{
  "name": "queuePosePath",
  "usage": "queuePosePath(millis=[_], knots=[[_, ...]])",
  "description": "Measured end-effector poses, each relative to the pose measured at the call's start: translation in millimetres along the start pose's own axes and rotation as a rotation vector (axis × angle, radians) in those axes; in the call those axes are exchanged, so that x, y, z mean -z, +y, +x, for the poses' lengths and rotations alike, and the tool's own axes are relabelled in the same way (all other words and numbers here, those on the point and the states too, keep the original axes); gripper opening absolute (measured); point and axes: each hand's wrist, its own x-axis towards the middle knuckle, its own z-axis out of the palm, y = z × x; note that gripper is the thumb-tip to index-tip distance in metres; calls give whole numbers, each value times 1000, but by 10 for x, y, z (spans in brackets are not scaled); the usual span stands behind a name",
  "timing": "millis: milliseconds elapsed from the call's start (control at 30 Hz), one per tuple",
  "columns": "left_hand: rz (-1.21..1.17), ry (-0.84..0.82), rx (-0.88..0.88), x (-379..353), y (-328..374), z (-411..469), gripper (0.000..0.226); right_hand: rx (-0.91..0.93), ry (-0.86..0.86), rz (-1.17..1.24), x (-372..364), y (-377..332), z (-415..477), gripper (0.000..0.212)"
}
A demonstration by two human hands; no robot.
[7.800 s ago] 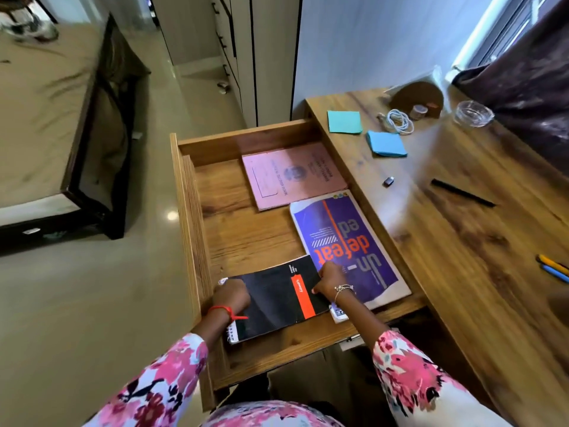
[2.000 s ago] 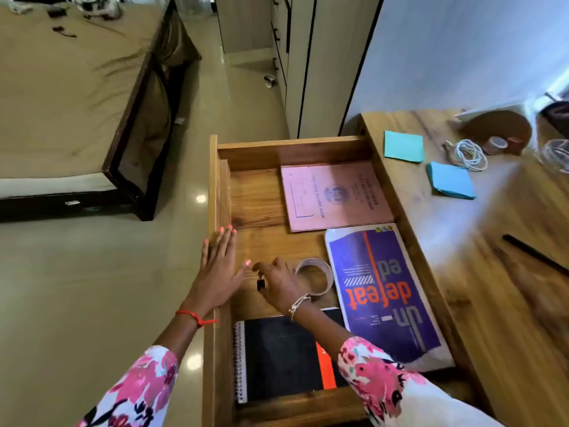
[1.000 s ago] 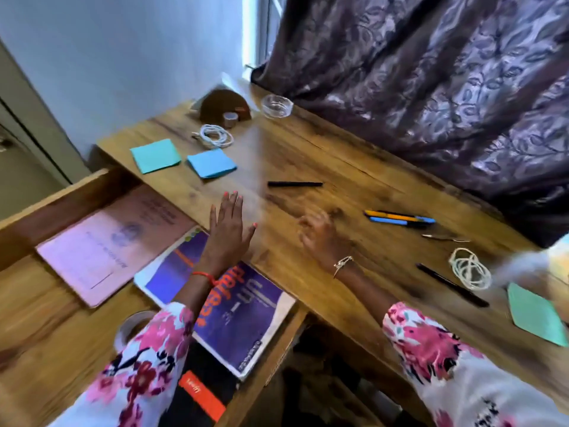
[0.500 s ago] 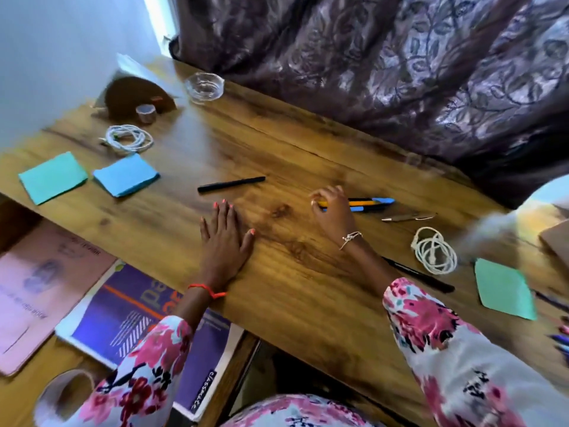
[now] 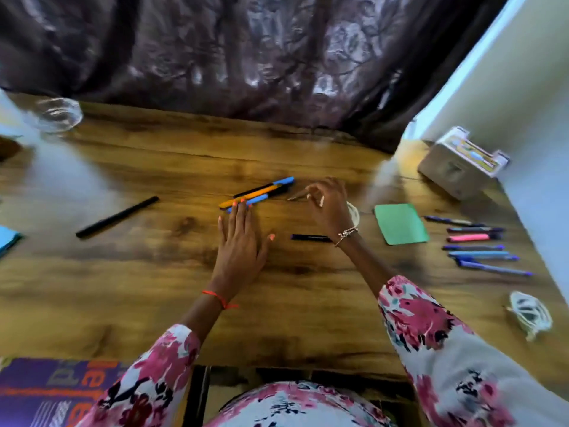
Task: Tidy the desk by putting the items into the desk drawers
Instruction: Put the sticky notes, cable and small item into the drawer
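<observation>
Your left hand [image 5: 238, 241] flat on desk [image 5: 123, 288], centre frame, fingertips touching orange and blue pens [image 5: 254, 194]. Your right hand [image 5: 329, 208] curled at thin metal tool [image 5: 295, 197]; grip blurred. Marker row [image 5: 480, 248] at right edge.

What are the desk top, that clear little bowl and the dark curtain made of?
Desk top: wood or wood-look laminate, brown grain with a soft sheen.
Bowl: probably glass, see-through with bright glints.
Curtain: cloth, hanging in folds, glossy leaf pattern.
</observation>
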Motion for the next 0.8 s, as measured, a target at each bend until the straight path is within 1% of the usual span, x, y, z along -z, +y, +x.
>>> queuePosePath(millis=[67, 133, 200, 233, 267, 333, 400, 600, 700, 800], knots=[[-3, -17, -77, -57, 199, 59, 75, -71, 38, -3, 209, 193, -76, 19], [-11, -28, -143, -136, 382, 103, 71, -71, 73, -55, 401, 340, -169, 21], [-13, -50, -184, -214, 528, 116, 70, -63, 150, -43, 524, 481, -262, 20], [-22, -61, -205, -249, 593, 111, 70, -90, 174, -22, 569, 556, -305, 21], [-31, -72, -227, -282, 650, 96, 71, -152, 169, 3, 599, 621, -329, 22], [-37, -97, -274, -340, 737, 35, 72, -318, 85, 54, 614, 734, -352, 27], [-29, -126, -320, -390, 786, -54, 74, -396, 11, 75, 582, 805, -340, 30], [39, -178, -455, -436, 786, -315, 72, -505, -51, 132, 472, 723, -257, 27], [94, -229, -479, -456, 725, -408, 72, -494, -84, 149, 445, 636, -228, 33], [136, -281, -480, -469, 657, -469, 71, -511, -104, 168, 411, 585, -209, 28]])
